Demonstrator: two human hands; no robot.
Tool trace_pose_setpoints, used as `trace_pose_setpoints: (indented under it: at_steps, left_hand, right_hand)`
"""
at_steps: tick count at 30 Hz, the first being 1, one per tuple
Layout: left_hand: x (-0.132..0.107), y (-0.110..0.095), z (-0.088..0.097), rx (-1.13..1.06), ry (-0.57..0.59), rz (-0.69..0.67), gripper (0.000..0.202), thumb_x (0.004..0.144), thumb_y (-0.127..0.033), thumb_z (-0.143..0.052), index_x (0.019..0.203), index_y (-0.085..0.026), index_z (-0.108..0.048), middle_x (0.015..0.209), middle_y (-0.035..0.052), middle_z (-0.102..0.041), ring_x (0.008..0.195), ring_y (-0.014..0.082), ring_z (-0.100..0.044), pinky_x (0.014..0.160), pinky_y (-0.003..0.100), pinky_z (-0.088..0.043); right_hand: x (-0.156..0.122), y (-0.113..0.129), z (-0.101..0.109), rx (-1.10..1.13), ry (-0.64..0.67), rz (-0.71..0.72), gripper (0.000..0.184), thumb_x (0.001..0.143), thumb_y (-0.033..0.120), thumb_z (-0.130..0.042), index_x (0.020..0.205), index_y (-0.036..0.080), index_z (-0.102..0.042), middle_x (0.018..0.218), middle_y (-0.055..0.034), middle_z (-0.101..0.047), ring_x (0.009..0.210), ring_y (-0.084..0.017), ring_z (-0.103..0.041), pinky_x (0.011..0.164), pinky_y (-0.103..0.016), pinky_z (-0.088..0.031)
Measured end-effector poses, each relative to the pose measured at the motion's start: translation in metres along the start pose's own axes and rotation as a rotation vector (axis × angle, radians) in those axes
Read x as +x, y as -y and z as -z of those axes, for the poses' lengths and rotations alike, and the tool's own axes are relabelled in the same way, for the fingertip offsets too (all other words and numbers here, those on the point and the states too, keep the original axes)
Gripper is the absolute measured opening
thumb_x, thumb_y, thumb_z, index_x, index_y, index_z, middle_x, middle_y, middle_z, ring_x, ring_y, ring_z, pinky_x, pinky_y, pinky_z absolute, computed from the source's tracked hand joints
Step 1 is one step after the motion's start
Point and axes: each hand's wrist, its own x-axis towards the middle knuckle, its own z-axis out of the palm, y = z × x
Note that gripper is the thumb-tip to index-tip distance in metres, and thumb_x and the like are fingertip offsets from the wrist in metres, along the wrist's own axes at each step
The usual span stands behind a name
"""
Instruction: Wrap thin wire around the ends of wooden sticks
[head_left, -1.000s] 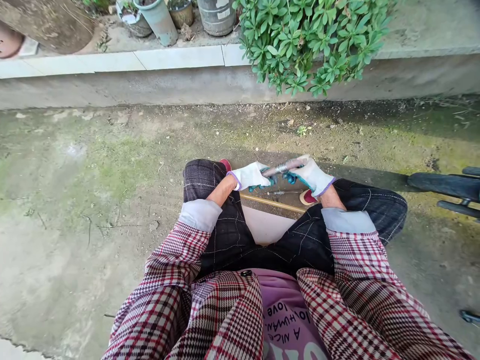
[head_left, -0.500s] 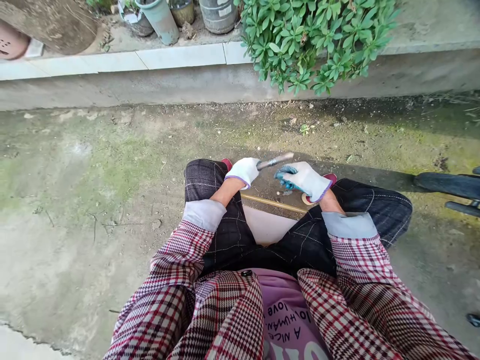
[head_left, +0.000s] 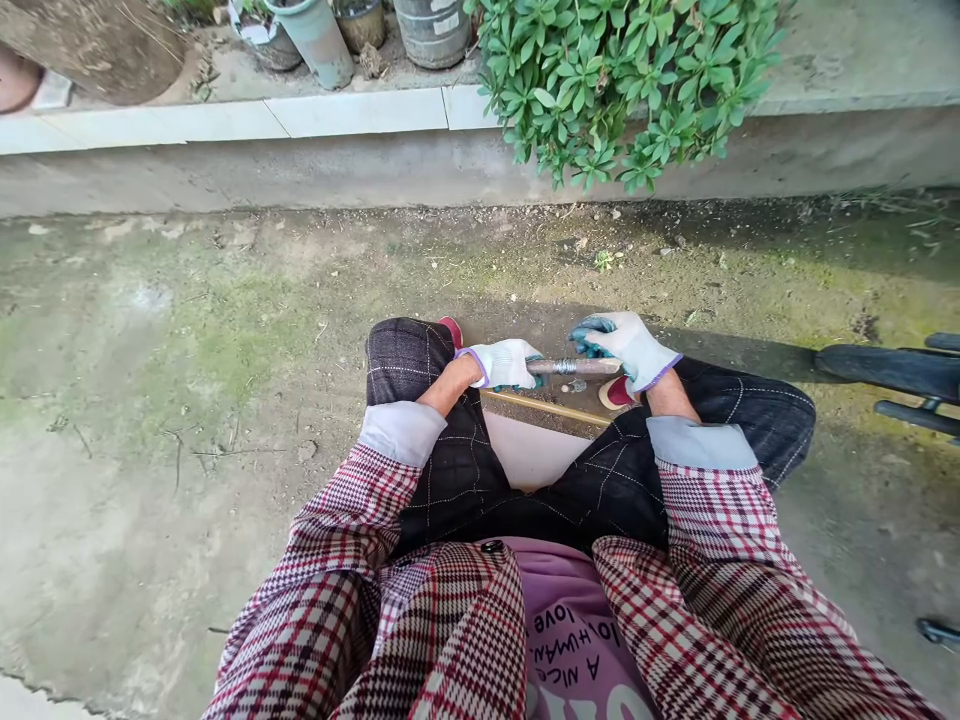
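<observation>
My left hand (head_left: 508, 363), in a white glove with blue-green coated fingers, is closed around one end of a short greyish-brown stick (head_left: 600, 367). Silvery wire is wound round the stick's middle, and it lies nearly level, pointing right. My right hand (head_left: 626, 347), gloved the same way, is just above the stick's free end. Its fingers are apart and curved toward the left, with nothing seen in them; whether the palm touches the stick I cannot tell. Below the stick, a small pale and silvery thing (head_left: 574, 386) lies on the ground, too small to name.
A yellowish rod (head_left: 551, 407) and a pale flat surface (head_left: 529, 455) show between my legs. Ahead runs a low concrete ledge (head_left: 360, 115) with flowerpots (head_left: 319, 45) and a leafy bush (head_left: 607, 95) overhanging it. A black wheel (head_left: 885, 368) stands at the right.
My left hand has moved right and slightly down, and the stick has turned from slanting upward to nearly level. My right hand has risen a little to the right, its fingers spreading.
</observation>
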Motion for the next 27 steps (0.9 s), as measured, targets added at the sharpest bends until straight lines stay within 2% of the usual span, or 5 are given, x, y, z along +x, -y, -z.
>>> trace_pose_setpoints:
  at_steps: [3,8,18,22,27]
  left_hand:
    - [0.001,0.000,0.004,-0.057,0.027,-0.051,0.021,0.074,-0.019,-0.069,0.093,-0.016,-0.076,0.063,-0.0021,-0.059,0.051,0.0094,-0.048,0.046,0.020,-0.036]
    - [0.009,0.003,0.010,-0.108,-0.205,-0.003,0.024,0.080,-0.024,-0.064,0.100,-0.014,-0.073,0.064,-0.0019,-0.058,0.050,0.0085,-0.048,0.047,0.019,-0.037]
    - [0.028,0.018,0.023,0.357,-0.447,0.118,0.028,0.092,-0.029,-0.059,0.113,-0.017,-0.075,0.095,0.0084,-0.075,0.086,0.0189,-0.067,0.079,0.025,-0.050]
    - [0.027,0.021,0.015,0.638,-0.264,0.129,0.034,0.093,-0.023,-0.054,0.120,-0.020,-0.074,0.110,0.0130,-0.076,0.099,0.0245,-0.071,0.090,0.031,-0.051]
    - [0.017,0.016,-0.001,0.678,-0.019,-0.042,0.025,0.085,-0.024,-0.063,0.104,-0.019,-0.078,0.093,0.0085,-0.076,0.084,0.0210,-0.069,0.077,0.027,-0.050]
  right_hand:
    - [0.000,0.003,-0.007,0.023,-0.002,-0.036,0.014,0.067,0.025,-0.078,0.064,0.019,-0.066,0.058,-0.0006,-0.066,0.051,-0.014,-0.057,0.048,-0.025,-0.048]
    - [-0.008,0.013,-0.024,0.035,0.049,-0.083,0.005,0.075,0.020,-0.074,0.073,0.017,-0.071,0.061,-0.0012,-0.068,0.048,-0.011,-0.057,0.045,-0.022,-0.048]
    - [-0.025,0.027,-0.031,-0.108,0.154,-0.030,0.012,0.079,0.029,-0.072,0.074,0.018,-0.072,0.068,-0.0031,-0.071,0.051,-0.012,-0.059,0.044,-0.021,-0.047]
    - [-0.022,0.019,-0.019,-0.158,0.067,0.086,0.016,0.078,0.033,-0.067,0.074,0.019,-0.073,0.062,-0.0008,-0.068,0.051,-0.011,-0.056,0.047,-0.022,-0.044]
    - [-0.007,0.000,-0.002,-0.211,-0.044,0.122,0.016,0.075,0.035,-0.067,0.070,0.021,-0.072,0.064,-0.0009,-0.069,0.059,-0.015,-0.061,0.052,-0.024,-0.045]
